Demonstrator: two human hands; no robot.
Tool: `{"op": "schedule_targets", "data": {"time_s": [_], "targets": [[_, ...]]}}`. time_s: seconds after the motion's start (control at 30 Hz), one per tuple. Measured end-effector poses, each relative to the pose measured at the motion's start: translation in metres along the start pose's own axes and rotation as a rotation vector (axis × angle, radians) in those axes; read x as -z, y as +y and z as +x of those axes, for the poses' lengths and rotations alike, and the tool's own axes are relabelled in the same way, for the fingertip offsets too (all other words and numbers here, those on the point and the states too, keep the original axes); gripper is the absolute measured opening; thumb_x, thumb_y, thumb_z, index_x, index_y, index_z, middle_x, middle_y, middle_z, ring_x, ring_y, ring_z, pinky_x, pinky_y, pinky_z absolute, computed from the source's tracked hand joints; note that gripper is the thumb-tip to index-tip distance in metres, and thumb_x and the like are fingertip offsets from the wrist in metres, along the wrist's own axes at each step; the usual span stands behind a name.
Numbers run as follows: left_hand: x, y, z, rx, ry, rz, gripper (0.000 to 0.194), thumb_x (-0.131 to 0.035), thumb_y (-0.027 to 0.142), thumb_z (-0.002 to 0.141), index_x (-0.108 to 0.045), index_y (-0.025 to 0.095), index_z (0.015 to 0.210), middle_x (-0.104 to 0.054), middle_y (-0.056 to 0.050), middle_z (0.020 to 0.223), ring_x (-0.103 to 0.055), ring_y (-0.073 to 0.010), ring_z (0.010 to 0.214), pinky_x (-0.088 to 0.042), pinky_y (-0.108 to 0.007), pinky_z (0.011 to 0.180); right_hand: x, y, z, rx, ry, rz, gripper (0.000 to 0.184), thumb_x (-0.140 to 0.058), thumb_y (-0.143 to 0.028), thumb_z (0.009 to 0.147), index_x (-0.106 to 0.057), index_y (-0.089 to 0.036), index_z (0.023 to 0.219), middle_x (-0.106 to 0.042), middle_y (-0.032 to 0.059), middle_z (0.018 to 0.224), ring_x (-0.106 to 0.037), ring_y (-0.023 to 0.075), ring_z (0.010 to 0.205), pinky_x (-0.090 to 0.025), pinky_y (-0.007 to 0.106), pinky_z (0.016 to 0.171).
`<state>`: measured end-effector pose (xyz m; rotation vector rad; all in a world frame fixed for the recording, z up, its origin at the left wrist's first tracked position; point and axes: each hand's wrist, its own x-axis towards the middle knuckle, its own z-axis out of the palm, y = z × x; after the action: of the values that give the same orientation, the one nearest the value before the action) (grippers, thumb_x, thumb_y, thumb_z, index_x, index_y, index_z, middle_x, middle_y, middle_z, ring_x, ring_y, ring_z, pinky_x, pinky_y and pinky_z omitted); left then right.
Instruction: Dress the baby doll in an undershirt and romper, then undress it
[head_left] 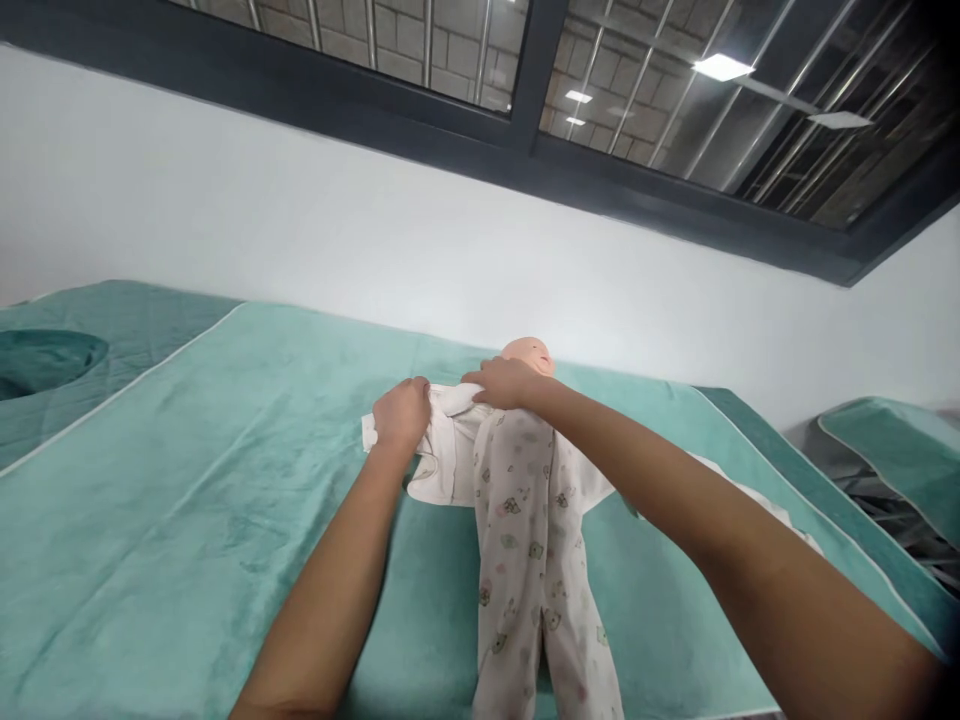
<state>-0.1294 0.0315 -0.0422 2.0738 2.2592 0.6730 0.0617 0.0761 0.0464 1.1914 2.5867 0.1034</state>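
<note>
A baby doll (529, 352) lies on its back on a teal padded table (187, 480), head toward the wall. It wears a white patterned sleepsuit (525, 540) whose legs stretch toward me. My left hand (401, 414) is closed on the suit's left sleeve, bunching the white cloth. My right hand (504, 382) grips the fabric at the doll's shoulder, just below the head. The doll's arms are hidden under cloth and my hands.
A white wall (300, 220) runs behind the table, with a dark-framed window (525, 120) above. Another teal bed with a face hole (45, 355) stands at the left. A further teal pad (892, 440) sits at the right, past a gap.
</note>
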Motion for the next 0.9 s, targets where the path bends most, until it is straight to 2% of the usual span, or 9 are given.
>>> {"op": "schedule_targets", "data": {"time_s": [0.17,0.3,0.47,0.63,0.83,0.9], "targets": [[-0.001,-0.002,-0.003,-0.003,-0.072,0.058,0.037,-0.031,0.024,0.096,-0.064,0.021,0.114,-0.069,-0.014,0.11,-0.066,-0.0288,0.097,-0.046,-0.035,0.073,0.003,0.02,-0.023,-0.097,0.043,0.028,0.042,-0.044,-0.046,0.096,-0.051,-0.034,0.136,-0.059,0.0121,0.121,-0.056,0.0318,0.109,-0.044,0.038,0.079],[-0.003,-0.004,-0.005,-0.046,-0.118,0.063,0.042,-0.036,0.016,0.091,-0.057,0.024,0.127,-0.065,-0.014,0.118,-0.062,-0.0275,0.108,-0.047,-0.035,0.079,0.0,0.018,-0.021,-0.087,0.038,0.047,0.042,-0.044,-0.044,0.095,-0.051,-0.035,0.135,-0.058,0.0111,0.122,-0.056,0.0315,0.11,-0.045,0.037,0.078],[-0.003,-0.01,-0.006,-0.03,-0.166,0.084,0.041,-0.035,0.016,0.092,-0.062,0.025,0.121,-0.064,-0.013,0.118,-0.058,-0.028,0.11,-0.047,-0.036,0.082,-0.001,0.025,-0.019,-0.09,0.053,0.108,0.04,-0.047,-0.041,0.095,-0.052,-0.036,0.134,-0.06,0.0097,0.118,-0.058,0.0294,0.106,-0.044,0.036,0.076],[-0.004,-0.011,-0.005,-0.039,-0.166,0.076,0.036,-0.036,0.022,0.094,-0.065,0.025,0.114,-0.064,-0.013,0.115,-0.058,-0.0277,0.108,-0.047,-0.036,0.082,0.0,0.041,-0.025,-0.11,0.085,0.107,0.038,-0.047,-0.04,0.095,-0.054,-0.031,0.131,-0.06,0.0116,0.116,-0.058,0.0296,0.102,-0.043,0.036,0.076],[-0.011,-0.013,-0.002,-0.047,-0.144,0.044,0.035,-0.037,0.021,0.092,-0.067,0.025,0.11,-0.065,-0.012,0.111,-0.059,-0.0304,0.107,-0.048,-0.037,0.079,0.002,0.05,-0.032,-0.137,0.145,0.23,0.033,-0.046,-0.037,0.095,-0.058,-0.029,0.125,-0.062,0.0094,0.112,-0.059,0.0259,0.095,-0.043,0.036,0.078],[-0.01,-0.014,-0.002,-0.028,-0.077,-0.026,0.034,-0.039,0.019,0.091,-0.066,0.024,0.111,-0.065,-0.012,0.11,-0.062,-0.0295,0.103,-0.048,-0.038,0.079,-0.002,0.048,-0.031,-0.122,0.163,0.279,0.036,-0.047,-0.038,0.095,-0.056,-0.03,0.129,-0.062,0.0085,0.116,-0.059,0.0253,0.097,-0.043,0.035,0.08]]}}
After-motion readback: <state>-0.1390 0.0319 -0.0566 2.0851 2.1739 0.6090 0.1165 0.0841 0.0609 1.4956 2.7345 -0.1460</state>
